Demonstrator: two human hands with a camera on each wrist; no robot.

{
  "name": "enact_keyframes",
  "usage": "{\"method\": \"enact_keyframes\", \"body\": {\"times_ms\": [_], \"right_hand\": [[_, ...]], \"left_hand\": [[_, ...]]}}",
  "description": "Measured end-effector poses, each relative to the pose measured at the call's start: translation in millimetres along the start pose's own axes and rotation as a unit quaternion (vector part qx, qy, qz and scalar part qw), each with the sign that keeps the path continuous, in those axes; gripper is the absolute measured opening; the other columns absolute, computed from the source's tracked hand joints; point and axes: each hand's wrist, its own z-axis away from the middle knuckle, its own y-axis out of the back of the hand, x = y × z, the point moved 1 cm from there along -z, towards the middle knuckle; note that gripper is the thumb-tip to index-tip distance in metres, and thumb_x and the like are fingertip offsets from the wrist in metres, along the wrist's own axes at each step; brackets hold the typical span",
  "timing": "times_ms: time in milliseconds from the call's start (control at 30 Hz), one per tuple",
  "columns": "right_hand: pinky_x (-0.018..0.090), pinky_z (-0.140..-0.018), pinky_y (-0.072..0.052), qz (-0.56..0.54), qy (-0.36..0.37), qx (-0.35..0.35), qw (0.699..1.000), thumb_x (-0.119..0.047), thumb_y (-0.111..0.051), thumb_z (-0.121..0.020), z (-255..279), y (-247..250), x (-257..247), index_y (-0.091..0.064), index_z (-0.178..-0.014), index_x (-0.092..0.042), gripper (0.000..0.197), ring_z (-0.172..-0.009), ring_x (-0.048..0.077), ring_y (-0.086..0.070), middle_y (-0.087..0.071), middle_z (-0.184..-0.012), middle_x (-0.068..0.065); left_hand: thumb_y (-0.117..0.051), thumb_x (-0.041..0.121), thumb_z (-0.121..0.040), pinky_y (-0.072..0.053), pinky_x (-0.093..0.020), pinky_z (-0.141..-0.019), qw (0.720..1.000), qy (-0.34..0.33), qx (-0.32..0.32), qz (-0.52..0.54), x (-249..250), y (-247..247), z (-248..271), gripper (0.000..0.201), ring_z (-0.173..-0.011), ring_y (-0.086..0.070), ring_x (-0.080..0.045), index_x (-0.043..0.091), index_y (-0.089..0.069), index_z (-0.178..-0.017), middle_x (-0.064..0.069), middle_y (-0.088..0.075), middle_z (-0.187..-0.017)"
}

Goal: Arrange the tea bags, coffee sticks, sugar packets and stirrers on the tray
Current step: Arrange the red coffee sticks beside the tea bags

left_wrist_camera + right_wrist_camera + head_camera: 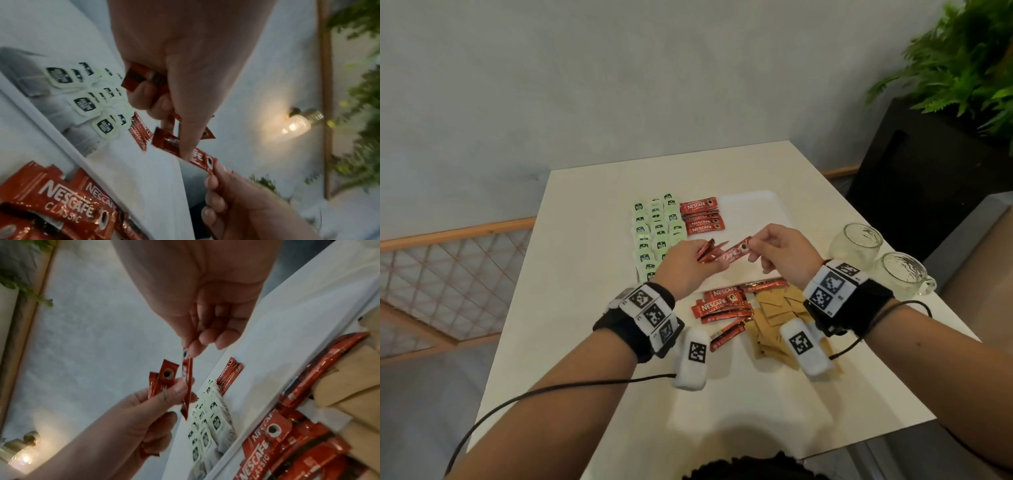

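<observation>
While your right hand (779, 251) pinches one end of a single coffee stick (734, 255) between thumb and forefinger, its other fingers curl loosely underneath. Your left hand (686, 265) grips a small bundle of coffee sticks (465, 0) in curled fingers, thumb pressed on top; the single stick's other end lies against that bundle. Both hands hover above the near half of the white tray (751, 209).

On the tray, you have tea bags (655, 231) laid in overlapping columns along the left edge. Just right of them, at the far end, placed coffee sticks (700, 216) lie stacked crosswise. The tray's right half is bare.

Off the tray, against its near edge, loose coffee sticks (722, 306) lie in an untidy heap on the table (571, 308). Brown sugar packets (777, 315) are piled just right of that heap, partly behind your right wrist. Two glass mugs (880, 260) stand near the table's right edge, beside the tray. Stirrers cannot be made out.
</observation>
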Motion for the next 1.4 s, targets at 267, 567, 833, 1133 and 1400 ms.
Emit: {"method": "enact_keyframes", "body": {"times_ms": [267, 567, 833, 1133, 1400], "right_hand": [[0.029, -0.069, -0.058, -0.033, -0.05, -0.093, 0.994, -0.022, -0.075, -0.082, -17.8, -10.4, -3.0, -0.069, -0.091, -0.003, 0.022, -0.065, 0.014, -0.063, -0.073, -0.084, 0.011], [0.022, -0.052, -0.049, 0.01, -0.059, -0.094, 0.994, -0.027, -0.078, -0.078, -58.5, -13.5, 4.9, -0.068, -0.081, -0.007, 0.023, -0.048, 0.008, -0.054, -0.072, -0.071, 0.006], [0.022, -0.058, -0.056, -0.001, -0.137, -0.052, 0.989, -0.01, -0.065, -0.09, -112.9, -9.5, 40.1, -0.068, -0.096, 0.0, 0.013, -0.058, 0.013, -0.062, -0.071, -0.078, 0.01], [0.03, -0.058, -0.053, 0.157, -0.216, -0.008, 0.964, -0.025, -0.075, -0.083, -161.1, -25.7, 65.0, -0.071, -0.074, -0.012, 0.016, -0.056, 0.02, -0.056, -0.07, -0.073, 0.005], [0.021, -0.041, -0.039, 0.165, -0.202, 0.03, 0.965, -0.022, -0.072, -0.085, -168.2, -41.2, 56.9, -0.047, -0.082, -0.019, 0.026, -0.058, 0.015, -0.055, -0.062, -0.094, 0.005]], "left_hand": [[-0.059, 0.034, -0.096, -0.046, -0.034, -0.072, 0.999, 0.023, 0.021, 0.045, -14.7, 10.0, 2.1, 0.03, -0.073, -0.061, -0.022, 0.008, -0.068, -0.081, -0.008, -0.069, -0.08], [-0.057, 0.03, -0.097, -0.037, -0.021, -0.058, 0.999, 0.021, 0.022, -0.027, -21.4, 19.4, -20.7, 0.03, -0.063, -0.053, -0.011, 0.022, -0.054, -0.069, 0.004, -0.06, -0.07], [-0.053, 0.032, -0.098, -0.037, -0.018, -0.051, 0.983, 0.107, 0.094, 0.111, -32.4, 41.8, -51.2, 0.018, -0.062, -0.048, -0.008, 0.014, -0.05, -0.102, 0.005, -0.054, -0.082], [-0.042, 0.024, -0.104, -0.042, -0.026, -0.052, 0.941, 0.169, 0.14, 0.257, -57.5, 61.3, -69.4, 0.019, -0.055, -0.049, -0.01, 0.011, -0.057, -0.105, 0.0, -0.066, -0.09], [-0.055, 0.033, -0.099, -0.04, -0.023, -0.042, 0.935, 0.17, 0.13, 0.284, -66.1, 53.1, -75.0, 0.023, -0.045, -0.047, -0.009, 0.018, -0.073, -0.097, -0.002, -0.07, -0.074]]}}
